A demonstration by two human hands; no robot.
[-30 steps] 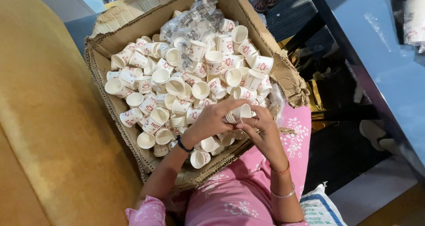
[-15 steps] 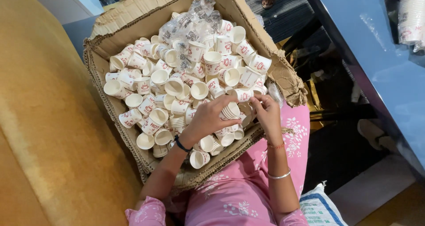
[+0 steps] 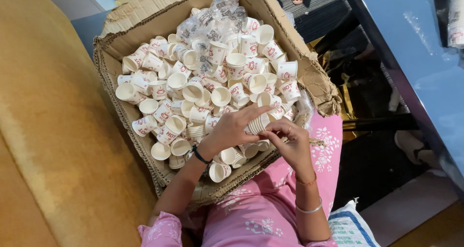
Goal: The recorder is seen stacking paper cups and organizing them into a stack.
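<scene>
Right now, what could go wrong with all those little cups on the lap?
The nested stack of cups is pinched between the left hand and the right hand, so it might get squashed or slip apart. The cardboard box rests on the person's lap, and its near edge is torn and sagging, so loose cups there could tumble out.

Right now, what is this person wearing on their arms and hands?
Both hands are bare. The left hand has a dark band at the wrist and a pink floral sleeve near the elbow. The right hand shows a finger ring, a reddish thread bracelet and a thin silver bangle.
</scene>
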